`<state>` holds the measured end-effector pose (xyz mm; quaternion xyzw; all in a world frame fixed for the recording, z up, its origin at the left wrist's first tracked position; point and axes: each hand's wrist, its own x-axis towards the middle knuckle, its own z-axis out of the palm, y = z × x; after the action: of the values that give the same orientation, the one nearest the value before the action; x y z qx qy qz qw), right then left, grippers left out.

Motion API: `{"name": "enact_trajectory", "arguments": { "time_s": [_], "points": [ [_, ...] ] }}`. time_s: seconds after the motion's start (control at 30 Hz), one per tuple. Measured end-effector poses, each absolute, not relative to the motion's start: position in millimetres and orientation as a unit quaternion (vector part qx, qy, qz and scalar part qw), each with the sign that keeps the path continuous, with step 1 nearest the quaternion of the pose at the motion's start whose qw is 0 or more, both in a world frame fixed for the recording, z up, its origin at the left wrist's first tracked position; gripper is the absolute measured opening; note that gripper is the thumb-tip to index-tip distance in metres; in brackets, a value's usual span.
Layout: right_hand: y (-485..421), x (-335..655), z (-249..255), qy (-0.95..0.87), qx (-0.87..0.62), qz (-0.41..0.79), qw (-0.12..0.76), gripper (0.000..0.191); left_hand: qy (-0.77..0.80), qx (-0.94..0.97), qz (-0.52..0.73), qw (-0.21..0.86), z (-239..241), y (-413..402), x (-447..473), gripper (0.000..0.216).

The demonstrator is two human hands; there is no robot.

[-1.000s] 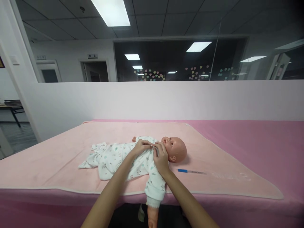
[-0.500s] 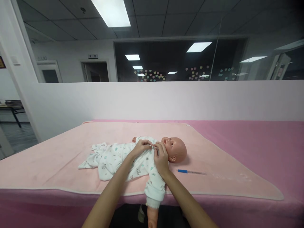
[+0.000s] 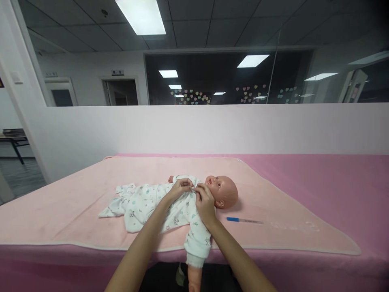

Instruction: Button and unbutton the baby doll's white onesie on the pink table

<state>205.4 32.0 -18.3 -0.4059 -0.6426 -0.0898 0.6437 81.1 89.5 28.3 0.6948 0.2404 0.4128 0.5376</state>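
Note:
A baby doll lies on its back on a pale pink blanket, head to the right. It wears a white printed romper. One sleeved arm hangs over the near edge. My left hand and my right hand meet at the doll's chest just below the chin. Both pinch the front of the romper near its collar, fingers closed on the cloth.
A blue-capped thin stick, like a thermometer, lies on the blanket right of the doll. The blanket covers a pink padded table. A white partition stands behind it. A doorway and a dark desk are at far left.
My fingertips have drawn a little closer together at the romper's collar. The doll and the stick have not moved.

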Motion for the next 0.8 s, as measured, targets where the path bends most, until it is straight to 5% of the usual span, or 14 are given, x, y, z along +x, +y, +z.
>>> {"name": "enact_trajectory", "arguments": {
  "time_s": [0.8],
  "points": [
    [32.1,203.1,-18.1,-0.646,-0.443,-0.091,0.615,0.012,0.266,0.705,0.426,0.5,28.6,90.2,81.5,0.017]
  ]
}}
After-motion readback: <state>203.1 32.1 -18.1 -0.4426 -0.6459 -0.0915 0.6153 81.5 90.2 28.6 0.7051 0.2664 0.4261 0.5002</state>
